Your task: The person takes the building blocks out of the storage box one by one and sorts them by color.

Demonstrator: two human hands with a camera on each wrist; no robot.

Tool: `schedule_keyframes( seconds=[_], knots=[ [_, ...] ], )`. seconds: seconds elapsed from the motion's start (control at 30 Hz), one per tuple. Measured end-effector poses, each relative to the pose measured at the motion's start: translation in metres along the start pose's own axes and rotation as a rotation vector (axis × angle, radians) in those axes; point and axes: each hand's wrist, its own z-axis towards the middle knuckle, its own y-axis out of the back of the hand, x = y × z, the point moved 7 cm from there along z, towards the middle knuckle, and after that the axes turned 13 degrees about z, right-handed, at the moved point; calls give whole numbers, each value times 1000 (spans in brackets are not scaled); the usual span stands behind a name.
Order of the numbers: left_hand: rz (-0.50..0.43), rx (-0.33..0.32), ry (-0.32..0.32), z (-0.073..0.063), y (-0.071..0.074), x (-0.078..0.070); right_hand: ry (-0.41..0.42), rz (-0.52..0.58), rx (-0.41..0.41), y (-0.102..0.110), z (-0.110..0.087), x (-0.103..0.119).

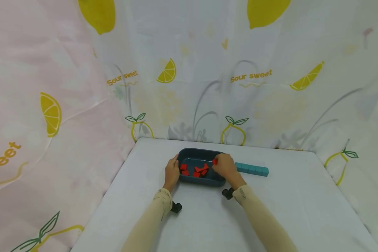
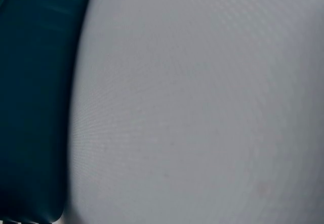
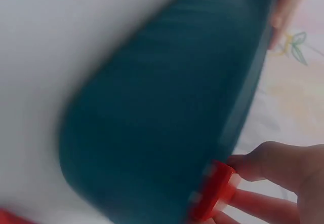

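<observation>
A dark blue-green rectangular tray (image 1: 189,180) holds several small red blocks (image 1: 196,174), some at its left and some in the middle. My left hand (image 1: 171,172) grips the tray at its left end. Over the tray's right end, my right hand (image 1: 225,166) pinches one red block (image 3: 215,191) between thumb and fingers. The right wrist view shows the tray's outer side (image 3: 162,102) and a blurred part of the left hand (image 3: 287,6) at its far end. In the left wrist view only the tray's side (image 2: 38,102) appears, the left hand being out of sight.
A straight row of teal blocks (image 1: 251,169) lies on the white table (image 1: 201,224), right of the tray and close to the right hand. Behind the table hangs a lemon-print cloth (image 1: 189,101). Black devices (image 1: 176,207) sit at both wrists.
</observation>
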Motion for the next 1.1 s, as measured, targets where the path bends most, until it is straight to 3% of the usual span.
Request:
schedule_keyframes(
  seconds=[0.2, 0.47, 0.73, 1.1],
  knots=[
    [1, -6, -13, 0, 0, -1, -2, -16, -40, 31, -11, -7],
    [7, -16, -10, 2, -3, 4, -101, 6, -93, 56, -35, -49],
    [5, -12, -10, 2, -1, 2, -198, 15, -35, 50, -53, -84],
    [-1, -11, 4, 1, 0, 0, -267, 22, -13, 38, -63, -106]
  ],
)
